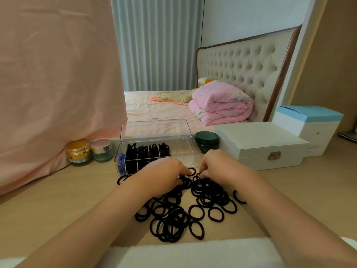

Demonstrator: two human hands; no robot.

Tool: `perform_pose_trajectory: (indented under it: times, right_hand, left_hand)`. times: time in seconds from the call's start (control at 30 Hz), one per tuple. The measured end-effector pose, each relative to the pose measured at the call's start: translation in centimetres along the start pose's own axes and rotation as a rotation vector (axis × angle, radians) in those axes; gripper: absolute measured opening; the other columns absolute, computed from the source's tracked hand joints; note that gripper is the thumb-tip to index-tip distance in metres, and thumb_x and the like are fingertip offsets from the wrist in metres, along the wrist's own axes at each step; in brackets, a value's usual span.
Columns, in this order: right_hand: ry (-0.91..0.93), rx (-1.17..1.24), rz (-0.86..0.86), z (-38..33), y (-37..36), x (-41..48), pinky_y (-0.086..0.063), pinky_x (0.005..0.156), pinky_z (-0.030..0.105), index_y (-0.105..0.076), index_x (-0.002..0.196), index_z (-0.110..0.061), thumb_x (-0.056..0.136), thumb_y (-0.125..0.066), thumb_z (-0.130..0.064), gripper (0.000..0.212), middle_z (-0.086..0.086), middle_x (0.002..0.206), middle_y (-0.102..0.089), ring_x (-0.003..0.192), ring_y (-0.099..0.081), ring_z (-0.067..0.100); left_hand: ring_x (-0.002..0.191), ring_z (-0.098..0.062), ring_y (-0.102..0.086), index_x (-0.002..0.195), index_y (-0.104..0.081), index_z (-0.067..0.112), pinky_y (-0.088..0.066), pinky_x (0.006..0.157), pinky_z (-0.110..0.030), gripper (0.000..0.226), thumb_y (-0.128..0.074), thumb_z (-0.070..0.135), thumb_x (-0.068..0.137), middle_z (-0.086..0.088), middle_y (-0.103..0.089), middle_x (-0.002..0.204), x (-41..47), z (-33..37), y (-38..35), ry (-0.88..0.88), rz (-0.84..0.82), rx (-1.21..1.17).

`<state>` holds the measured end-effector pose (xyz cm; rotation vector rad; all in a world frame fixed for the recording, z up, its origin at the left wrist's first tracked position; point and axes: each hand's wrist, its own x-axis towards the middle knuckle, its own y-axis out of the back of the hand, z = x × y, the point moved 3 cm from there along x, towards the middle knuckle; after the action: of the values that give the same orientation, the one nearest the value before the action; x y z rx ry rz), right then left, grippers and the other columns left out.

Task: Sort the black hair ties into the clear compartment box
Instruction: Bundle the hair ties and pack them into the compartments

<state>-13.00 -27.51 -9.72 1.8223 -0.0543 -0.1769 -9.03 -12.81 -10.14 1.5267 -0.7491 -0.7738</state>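
Note:
A loose pile of black hair ties (185, 211) lies on the wooden tabletop in front of me. Behind it stands the clear compartment box (185, 151) with its lid tilted up; several left compartments hold black ties (146, 153), the leftmost holds blue ties (121, 161), and the right compartments look empty. My left hand (164, 175) rests palm down on the far edge of the pile, fingertips pinching a tie. My right hand (216, 167) is curled beside it, fingers gripping ties at the pile's top.
A gold jar (78, 151) and a pale green jar (102, 150) stand left of the box, beside a pink cloth (54, 89). A dark green jar (207, 141), a white latch case (262, 146) and a white-blue carton (313, 126) sit to the right. A bed lies beyond.

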Motion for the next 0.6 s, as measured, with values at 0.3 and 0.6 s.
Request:
perform_pose_trajectory:
  times: [0.3, 0.6]
  right_hand:
    - [0.145, 0.258, 0.083, 0.2, 2.4, -1.0, -0.043, 0.059, 0.013, -0.071, 0.088, -0.025, 0.088, -0.064, -0.007, 0.019, -0.01, 0.078, -0.065, 0.069, -0.061, 0.001]
    - [0.167, 0.153, -0.221, -1.9, 1.3, -2.2, -0.052, 0.063, 0.021, -0.07, 0.104, -0.025, 0.085, -0.076, -0.014, 0.023, -0.005, 0.099, -0.065, 0.069, -0.062, -0.001]
  left_hand:
    - [0.102, -0.008, -0.057, 0.12, -0.064, 0.038, -0.053, 0.088, -0.032, 0.023, -0.055, 0.036, 0.098, 0.015, -0.062, 0.113, -1.4, -1.0, 0.9, 0.017, 0.115, -0.134]
    - [0.067, -0.005, -0.06, 0.088, -0.064, 0.035, -0.049, 0.069, -0.024, 0.009, -0.058, 0.037, 0.095, 0.011, -0.066, 0.076, -3.1, -3.5, 3.4, 0.055, 0.006, -0.55]
